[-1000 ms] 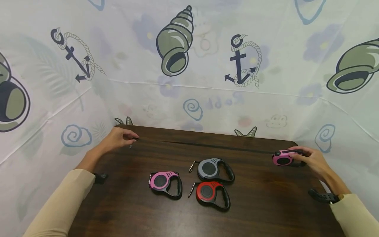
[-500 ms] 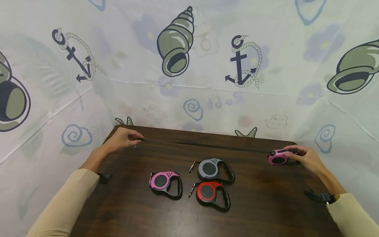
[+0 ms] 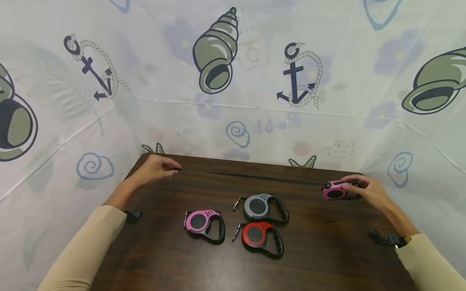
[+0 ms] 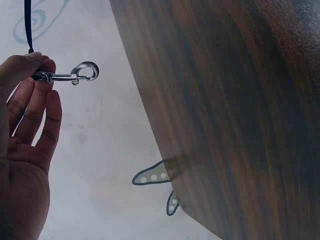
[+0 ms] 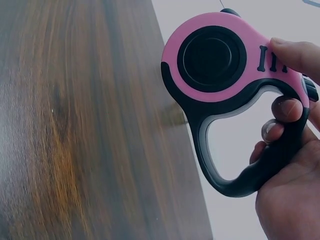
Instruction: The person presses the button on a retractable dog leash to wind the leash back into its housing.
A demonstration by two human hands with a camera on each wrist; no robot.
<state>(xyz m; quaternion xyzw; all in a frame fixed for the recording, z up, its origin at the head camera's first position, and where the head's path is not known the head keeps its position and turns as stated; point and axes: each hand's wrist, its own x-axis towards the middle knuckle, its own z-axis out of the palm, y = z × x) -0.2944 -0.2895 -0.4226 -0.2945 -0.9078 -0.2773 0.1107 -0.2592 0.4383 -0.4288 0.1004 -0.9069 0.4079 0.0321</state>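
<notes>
My right hand (image 3: 367,192) grips the black handle of a pink retractable dog leash (image 3: 335,190), fingers through its loop and thumb on the pink casing, as the right wrist view shows. From its casing a thin black strap (image 3: 262,178) runs stretched leftward above the table. At the strap's far end my left hand (image 3: 156,167) pinches it between thumb and fingertips. A silver snap hook (image 4: 75,75) sticks out from that pinch in the left wrist view. Below the strap lie a grey leash (image 3: 256,206), a red leash (image 3: 253,235) and a second pink leash (image 3: 198,221).
The dark wooden table (image 3: 164,262) ends at a back edge against a pale patterned curtain (image 3: 255,133). Curtain sides also stand at left and right. The grey and red leashes touch, their hooks pointing left.
Both hands have moved inward: the left hand to the right, the right hand with its pink leash to the left. The strap between them has become shorter. The three leashes on the table stay put.
</notes>
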